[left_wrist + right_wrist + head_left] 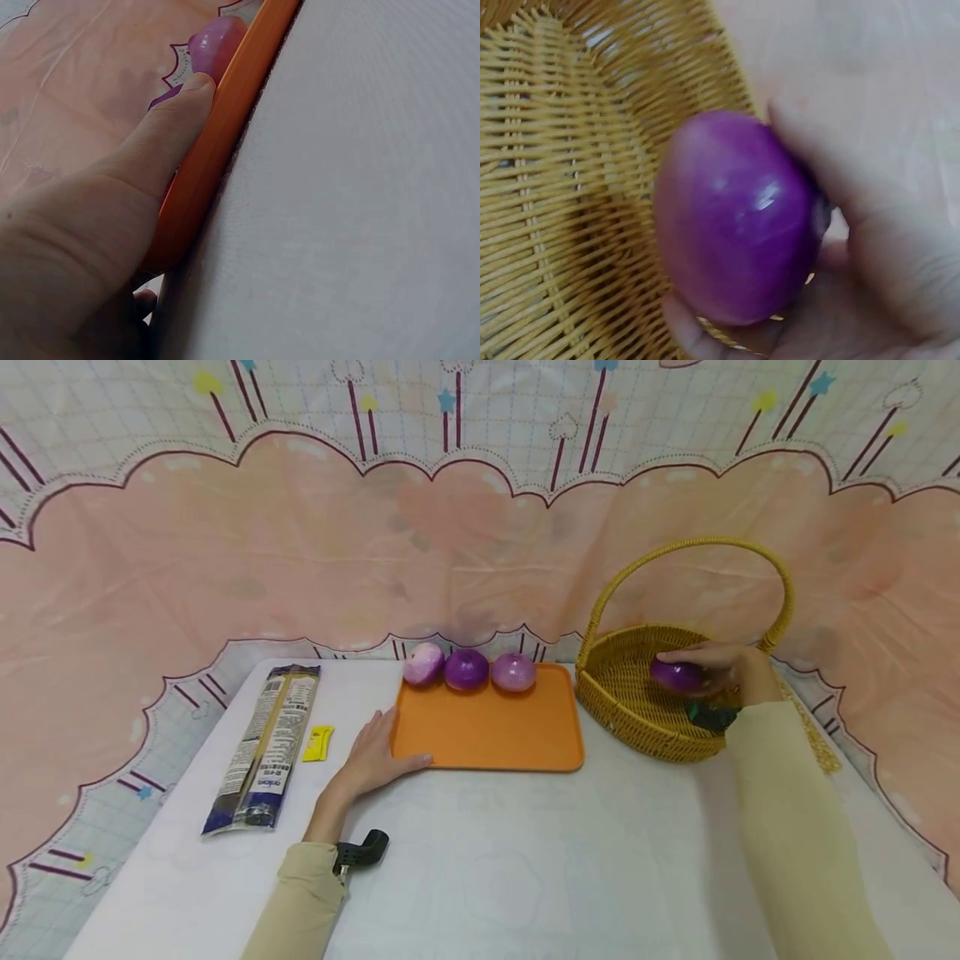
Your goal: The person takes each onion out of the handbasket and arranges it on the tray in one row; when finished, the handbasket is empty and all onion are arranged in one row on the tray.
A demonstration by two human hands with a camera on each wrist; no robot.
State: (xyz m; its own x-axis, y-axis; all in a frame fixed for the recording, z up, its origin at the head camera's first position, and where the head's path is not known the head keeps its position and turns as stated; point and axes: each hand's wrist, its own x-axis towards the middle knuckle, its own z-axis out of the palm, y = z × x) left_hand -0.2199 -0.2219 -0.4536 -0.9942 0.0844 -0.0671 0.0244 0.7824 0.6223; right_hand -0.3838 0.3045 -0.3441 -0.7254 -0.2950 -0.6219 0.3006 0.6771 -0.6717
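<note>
In the head view my right hand [716,664] grips a purple onion [677,676] over the inside of a wicker basket [645,743]. The right wrist view shows this onion [735,217] between thumb and fingers, with the woven wall beside it. My left hand [375,753] rests at the near left corner of an orange tray [487,727], fingers along its left side and thumb on its front rim. Along the tray's back edge sit three onions in a row: a pale one [424,664], a dark purple one [467,670] and a pinkish one [513,672].
To the left lies a long clear packet [266,743] with blue ends. A small yellow packet [318,743] is between it and my left hand. The basket's tall handle [697,543] arches above it. A patterned cloth [337,568] hangs behind the white table [525,860].
</note>
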